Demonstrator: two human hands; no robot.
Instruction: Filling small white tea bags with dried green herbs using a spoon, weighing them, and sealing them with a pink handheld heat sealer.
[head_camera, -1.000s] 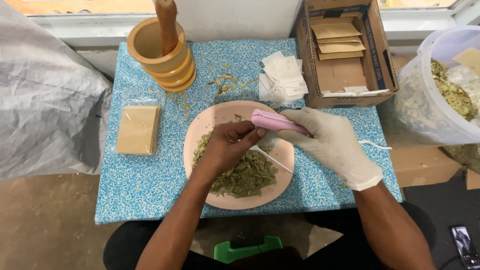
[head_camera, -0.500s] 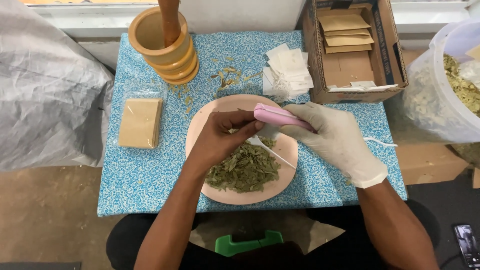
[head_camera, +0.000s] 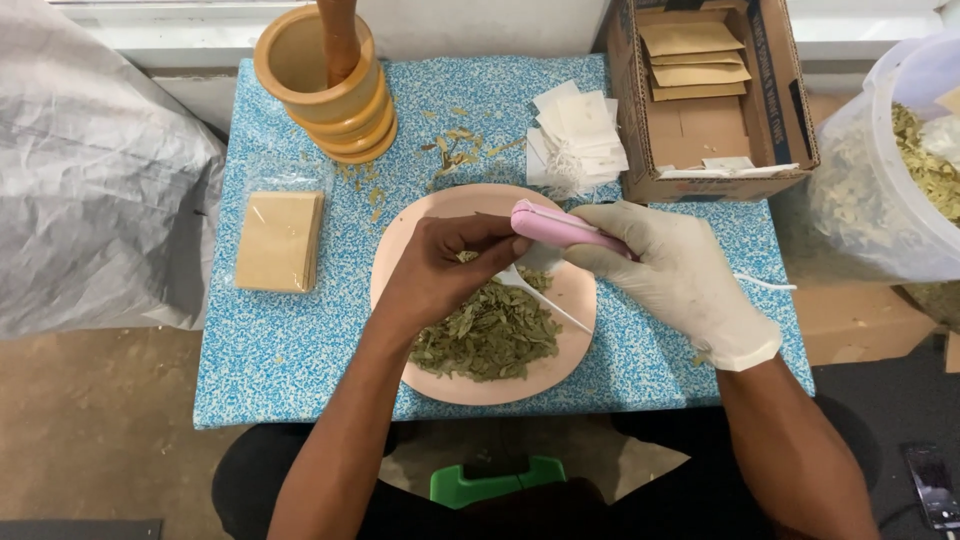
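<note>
A pink plate (head_camera: 400, 250) in the middle of the blue patterned table (head_camera: 260, 350) holds a heap of dried green leaves (head_camera: 490, 335). My right hand (head_camera: 680, 280), in a white glove, grips a slim pink hand tool (head_camera: 560, 227) above the plate's far edge. My bare left hand (head_camera: 435, 270) is closed at the tool's tip and pinches a small white bag (head_camera: 540, 260), from which a thin white string (head_camera: 560, 312) trails over the leaves.
A wooden mortar with its pestle (head_camera: 325, 85) stands at the back left. A stack of tan packets (head_camera: 278, 240) lies at the left, loose white bags (head_camera: 580, 135) behind the plate. A cardboard box (head_camera: 705, 100) of tan envelopes and a clear bag of leaves (head_camera: 900, 170) are on the right.
My left hand has lifted off the leaf heap and come up to the tip of the pink tool. The right hand has kept the tool in nearly the same place.
</note>
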